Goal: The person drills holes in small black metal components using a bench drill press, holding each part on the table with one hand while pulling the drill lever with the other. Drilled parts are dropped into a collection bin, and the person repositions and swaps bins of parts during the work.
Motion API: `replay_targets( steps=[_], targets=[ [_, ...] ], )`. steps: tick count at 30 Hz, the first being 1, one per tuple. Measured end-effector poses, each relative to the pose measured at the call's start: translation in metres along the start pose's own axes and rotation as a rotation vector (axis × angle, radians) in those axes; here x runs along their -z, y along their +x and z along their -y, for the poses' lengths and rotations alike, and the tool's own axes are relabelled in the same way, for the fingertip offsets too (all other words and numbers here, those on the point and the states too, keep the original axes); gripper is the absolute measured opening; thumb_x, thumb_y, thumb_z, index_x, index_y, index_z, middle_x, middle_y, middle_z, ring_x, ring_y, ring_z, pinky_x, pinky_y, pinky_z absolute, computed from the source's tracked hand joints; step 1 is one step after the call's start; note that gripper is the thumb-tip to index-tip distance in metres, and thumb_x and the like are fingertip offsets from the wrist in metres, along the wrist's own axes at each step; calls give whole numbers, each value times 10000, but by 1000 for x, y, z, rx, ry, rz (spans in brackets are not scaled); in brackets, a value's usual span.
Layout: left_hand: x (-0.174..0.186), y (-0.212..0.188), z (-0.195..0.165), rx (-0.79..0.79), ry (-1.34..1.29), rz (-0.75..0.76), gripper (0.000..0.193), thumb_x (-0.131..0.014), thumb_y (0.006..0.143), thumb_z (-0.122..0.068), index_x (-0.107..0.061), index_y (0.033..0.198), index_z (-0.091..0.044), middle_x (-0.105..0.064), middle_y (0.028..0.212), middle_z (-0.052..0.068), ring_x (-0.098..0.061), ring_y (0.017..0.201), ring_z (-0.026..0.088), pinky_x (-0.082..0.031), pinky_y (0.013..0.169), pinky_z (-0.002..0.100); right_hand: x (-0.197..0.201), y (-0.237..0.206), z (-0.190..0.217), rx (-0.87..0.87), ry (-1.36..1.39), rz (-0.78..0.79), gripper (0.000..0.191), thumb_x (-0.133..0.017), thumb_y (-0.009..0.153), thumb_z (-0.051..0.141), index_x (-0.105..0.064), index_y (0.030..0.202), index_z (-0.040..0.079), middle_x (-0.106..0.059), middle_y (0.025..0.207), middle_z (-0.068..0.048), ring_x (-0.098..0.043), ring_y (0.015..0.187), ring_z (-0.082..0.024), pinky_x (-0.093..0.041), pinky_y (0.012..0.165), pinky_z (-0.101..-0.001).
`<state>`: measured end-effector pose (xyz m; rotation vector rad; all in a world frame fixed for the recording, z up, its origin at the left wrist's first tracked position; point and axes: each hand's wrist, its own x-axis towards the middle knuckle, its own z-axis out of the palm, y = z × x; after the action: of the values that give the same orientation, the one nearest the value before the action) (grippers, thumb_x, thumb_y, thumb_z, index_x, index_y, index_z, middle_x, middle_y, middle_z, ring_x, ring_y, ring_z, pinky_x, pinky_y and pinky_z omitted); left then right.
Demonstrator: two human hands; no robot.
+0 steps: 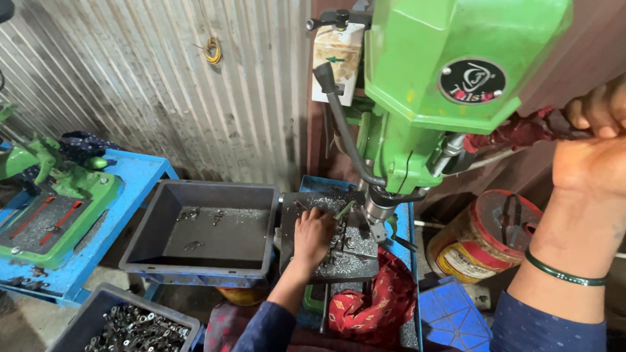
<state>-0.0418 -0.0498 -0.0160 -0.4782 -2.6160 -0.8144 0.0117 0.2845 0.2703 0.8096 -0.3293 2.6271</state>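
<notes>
The left hand (313, 236) lies flat on the drill's work surface (295, 210), a dark metal plate covered with shiny chips. Its fingers press down on a small metal part (339, 242) that sits right under the drill tip (377, 212). The hand hides most of the part, so I cannot tell how the grip closes around it — it looks more like a push from on top than a pinch.

The right hand (596, 146) is up high on the right. Its grip is closed tight around the feed handle (521, 132), a bar wrapped in red cloth that sticks out of the big green drill machine (450, 72).

The small part looks hard and stiff, and light too. It is likely slippery with all those chips around it, and its edges may be sharp. A good place to hold it would be the end away from the drill tip, pressed flat so it cannot spin. The handle looks sturdy, and the cloth makes it soft to grab.

Left of the plate is a grey tray (156, 215) with a few small parts inside. Lower left, another bin (72, 326) is full of shiny metal pieces. A red cloth (378, 303) lies near the plate — and a round tin (486, 241) stands on the right.
</notes>
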Motion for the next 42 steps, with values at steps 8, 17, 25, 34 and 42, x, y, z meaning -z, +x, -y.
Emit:
replay_targets(
  steps=[8, 17, 25, 34, 42],
  targets=[
    [2, 7, 4, -8, -13, 61, 314, -764, 788, -189, -737, 1100, -177, -706, 1048, 78, -636, 1069, 330, -471, 900, 482, -4, -3, 1, 116, -632, 174, 403, -381, 1095, 119, -246, 716, 144, -232, 650, 7, -228, 614, -119, -210, 593, -264],
    [0, -4, -9, 459, -1251, -95, 377, -751, 815, 36, -666, 1158, -94, -748, 1030, 40, -726, 911, 136, -615, 799, 252, -9, -5, -3, 23, 111, 0, 336, -298, 1123, 66, -235, 794, 67, -228, 623, -78, -218, 533, -192, -236, 580, -360],
    [-27, -4, -48, 272, -1496, -67, 220, -748, 880, 86, -647, 1045, -18, -731, 985, 53, -684, 903, 99, -565, 815, 227, 9, -3, 11, 87, -248, 79, 370, -313, 1226, 240, -327, 895, 77, -257, 665, -11, -211, 540, -138, -208, 582, -299],
    [-39, -17, -54, 301, -1439, -158, 224, -791, 822, 119, -655, 958, 4, -736, 996, 95, -688, 919, 128, -574, 857, 290, 53, 1, 30, 190, -894, 254, 339, -349, 1219, 262, -364, 903, 140, -262, 710, 30, -196, 577, -111, -203, 616, -279],
    [-24, -40, -62, 63, -532, -276, 386, -768, 825, -121, -769, 1210, -157, -663, 1383, 74, -573, 1317, 281, -388, 1118, 469, 12, -5, 11, 142, -456, 123, 312, -344, 1173, 213, -325, 875, 120, -234, 675, 4, -195, 566, -148, -215, 604, -337]
  ],
)
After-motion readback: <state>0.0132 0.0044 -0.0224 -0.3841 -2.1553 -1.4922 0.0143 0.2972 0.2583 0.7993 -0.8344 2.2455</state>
